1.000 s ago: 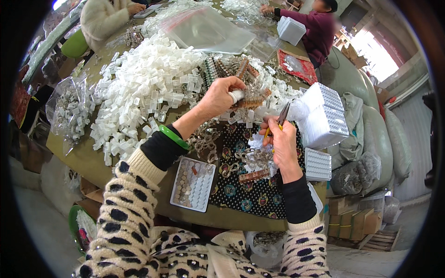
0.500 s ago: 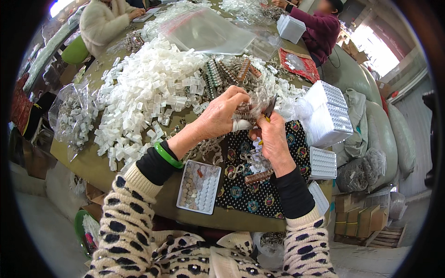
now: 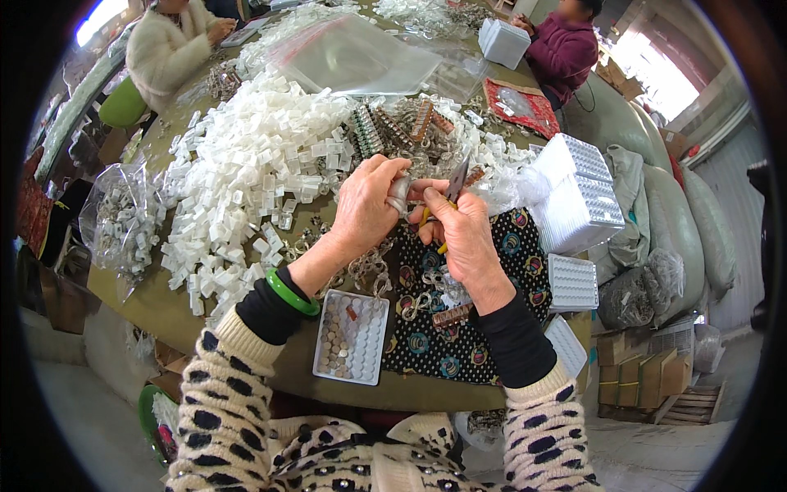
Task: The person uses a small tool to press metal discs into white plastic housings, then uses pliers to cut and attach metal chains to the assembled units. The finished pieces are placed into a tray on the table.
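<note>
2 hands meet just above the patterned black cloth (image 3: pixel 500 271) on the round surface (image 3: pixel 156 295). The left hand (image 3: pixel 365 209) pinches a small silvery metal piece (image 3: pixel 399 193) between thumb and fingertips, its grip clenched on it. The right hand (image 3: pixel 467 238) is closed around yellow-handled pliers (image 3: pixel 449 193), whose dark tip rises beside the metal piece. The step in hand looks like working that piece with the tool, both held over the cloth's upper edge. The next move would call for a steady pinch and the tool tip set exactly on the small piece.

At the cloth's lower left corner lies a white dimpled tray (image 3: pixel 351 336), some of its wells filled with small round parts, a few rows bare. To the cloth's right stand stacked white trays (image 3: pixel 578 193), and more lie flat (image 3: pixel 571 283) by the edge; what they hold cannot be told. Left of the cloth spreads a heap of small white plastic pieces (image 3: pixel 246 172), and further left a clear bag (image 3: pixel 123 221) holds more small parts. 2 other people sit at the far side.
</note>
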Tool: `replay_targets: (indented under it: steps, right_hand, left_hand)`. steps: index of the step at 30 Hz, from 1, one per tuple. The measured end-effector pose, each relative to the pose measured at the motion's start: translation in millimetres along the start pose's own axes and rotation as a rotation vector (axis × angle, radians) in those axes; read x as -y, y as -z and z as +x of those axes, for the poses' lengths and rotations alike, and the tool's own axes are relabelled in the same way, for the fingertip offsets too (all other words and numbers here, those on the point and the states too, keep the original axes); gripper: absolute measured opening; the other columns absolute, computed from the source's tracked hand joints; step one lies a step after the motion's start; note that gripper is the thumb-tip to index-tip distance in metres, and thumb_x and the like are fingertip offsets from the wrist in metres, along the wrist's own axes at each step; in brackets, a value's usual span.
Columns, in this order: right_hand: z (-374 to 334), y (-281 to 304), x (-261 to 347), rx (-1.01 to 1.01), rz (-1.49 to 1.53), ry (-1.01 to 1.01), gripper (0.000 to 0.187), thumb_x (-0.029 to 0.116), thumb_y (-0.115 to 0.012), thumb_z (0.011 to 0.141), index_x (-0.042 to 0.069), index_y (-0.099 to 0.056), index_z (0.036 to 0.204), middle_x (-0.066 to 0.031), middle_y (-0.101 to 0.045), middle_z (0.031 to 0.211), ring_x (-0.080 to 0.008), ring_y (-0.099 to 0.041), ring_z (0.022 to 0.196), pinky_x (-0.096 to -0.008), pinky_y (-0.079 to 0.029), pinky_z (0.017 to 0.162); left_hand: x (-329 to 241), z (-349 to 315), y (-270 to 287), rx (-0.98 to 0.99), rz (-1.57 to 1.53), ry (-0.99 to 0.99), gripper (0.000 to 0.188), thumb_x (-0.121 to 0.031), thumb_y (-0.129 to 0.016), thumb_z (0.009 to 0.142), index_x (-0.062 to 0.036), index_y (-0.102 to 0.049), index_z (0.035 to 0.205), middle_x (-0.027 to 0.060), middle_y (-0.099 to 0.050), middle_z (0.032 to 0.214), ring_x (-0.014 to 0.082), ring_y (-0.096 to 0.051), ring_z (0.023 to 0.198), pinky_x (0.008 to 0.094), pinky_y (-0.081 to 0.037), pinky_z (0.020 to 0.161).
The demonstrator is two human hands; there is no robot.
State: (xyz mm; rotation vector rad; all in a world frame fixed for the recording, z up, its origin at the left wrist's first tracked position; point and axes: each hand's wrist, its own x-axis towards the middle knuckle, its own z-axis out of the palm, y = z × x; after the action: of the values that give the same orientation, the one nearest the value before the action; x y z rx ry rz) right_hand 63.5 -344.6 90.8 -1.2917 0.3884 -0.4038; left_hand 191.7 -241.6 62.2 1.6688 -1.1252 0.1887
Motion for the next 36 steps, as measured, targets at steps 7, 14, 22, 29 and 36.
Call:
replay_targets:
  steps: [7, 14, 22, 29, 36]
  right_hand:
    - [-7.3, 11.1, -3.0, -0.107, -0.066, -0.001, 0.021, 0.018, -0.055, 0.099, 0.001, -0.062, 0.109, -0.0115, -0.068, 0.096, -0.0108, -0.061, 0.075, -0.0217, -0.048, 0.055]
    - [-11.4, 16.0, -5.2, -0.123, -0.086, 0.048, 0.023, 0.018, -0.055, 0.098, -0.001, -0.064, 0.107, -0.0092, -0.067, 0.090, -0.0111, -0.060, 0.074, -0.0222, -0.046, 0.053]
    - [-13.0, 17.0, -3.8, -0.120, -0.052, 0.049, 0.023, 0.020, -0.056, 0.098, -0.001, -0.063, 0.106, -0.0116, -0.068, 0.095, -0.0120, -0.060, 0.074, -0.0231, -0.047, 0.052]
    - [-31.8, 28.8, -0.5, -0.152, -0.023, 0.022, 0.026, 0.020, -0.057, 0.098, -0.003, -0.061, 0.107, -0.0122, -0.067, 0.092, -0.0137, -0.061, 0.075, -0.0239, -0.048, 0.052]
    - [-38.3, 30.0, -5.0, -0.063, -0.131, -0.040, 0.033, 0.028, -0.055, 0.100, -0.002, -0.056, 0.114, -0.0121, -0.067, 0.090, -0.0152, -0.065, 0.074, -0.0244, -0.052, 0.048]
  left_hand:
    - [14.4, -10.1, -1.8, 0.085, 0.056, -0.129, 0.014, -0.001, -0.062, 0.082, -0.0013, -0.066, 0.095, 0.0144, -0.064, 0.088, 0.0349, -0.063, 0.080, 0.0414, -0.051, 0.068]
    - [10.9, -14.0, 0.5, 0.287, 0.001, -0.109, 0.031, -0.004, -0.064, 0.076, 0.0001, -0.063, 0.107, 0.0160, -0.064, 0.097, 0.0352, -0.059, 0.095, 0.0423, -0.048, 0.083]
    - [17.9, -18.0, -5.9, 0.261, 0.122, -0.125, 0.038, -0.012, -0.071, 0.076, -0.0023, -0.063, 0.112, 0.0158, -0.064, 0.094, 0.0341, -0.059, 0.094, 0.0408, -0.048, 0.082]
    - [26.1, 40.0, 27.3, -0.036, -0.416, 0.477, 0.015, -0.005, -0.061, 0.092, -0.0008, -0.066, 0.105, 0.0105, -0.068, 0.090, 0.0174, -0.063, 0.071, 0.0308, -0.053, 0.059]
    - [6.1, 54.1, 65.8, 0.054, -0.500, 0.363, 0.025, 0.004, -0.058, 0.089, -0.0011, -0.061, 0.113, 0.0090, -0.066, 0.095, 0.0137, -0.061, 0.075, 0.0278, -0.050, 0.059]
